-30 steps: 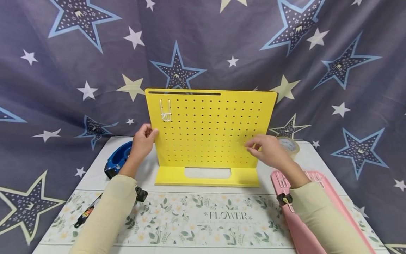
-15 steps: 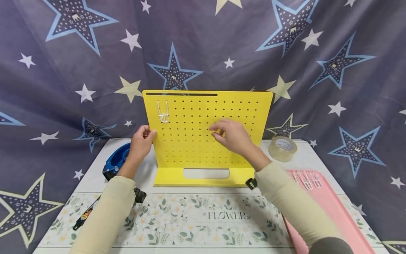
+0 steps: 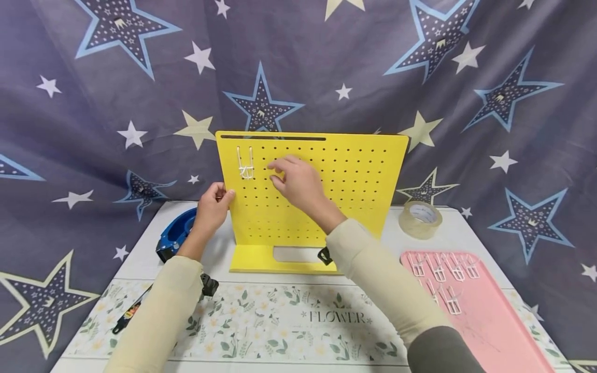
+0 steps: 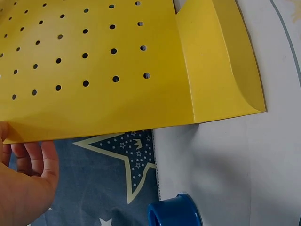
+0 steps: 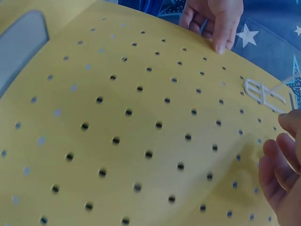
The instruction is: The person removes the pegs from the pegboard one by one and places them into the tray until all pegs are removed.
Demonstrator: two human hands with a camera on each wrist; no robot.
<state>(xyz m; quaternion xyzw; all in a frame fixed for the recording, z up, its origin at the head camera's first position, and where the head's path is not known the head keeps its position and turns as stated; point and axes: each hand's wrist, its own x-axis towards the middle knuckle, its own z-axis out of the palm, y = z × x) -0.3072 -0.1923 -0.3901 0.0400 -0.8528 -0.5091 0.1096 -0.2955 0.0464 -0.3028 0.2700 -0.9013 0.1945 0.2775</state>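
A yellow pegboard (image 3: 347, 176) stands upright on its bent base, rows of holes facing me. My left hand (image 3: 213, 207) grips its left edge, thumb on the front and fingers behind, as the left wrist view shows at the board's edge. High on the left of the board hangs a white wire hook (image 3: 245, 168), also seen in the right wrist view. My right hand (image 3: 300, 184) hovers before the upper board, just right of that hook, fingers loosely bent and thumb apart from them. Nothing shows between its fingertips. The right wrist view cuts this hand off at the edge.
A pink tray (image 3: 494, 331) with several white wire hooks (image 3: 456, 269) lies at the right. A roll of clear tape (image 3: 420, 220) sits at the back right, a blue tape dispenser (image 3: 174, 233) at the left. A black strap-like item (image 3: 128, 316) lies by the left sleeve.
My right hand has moved left and up across the board, from its lower right to beside the hung hook, uncovering more of the tray. The left hand keeps its hold.
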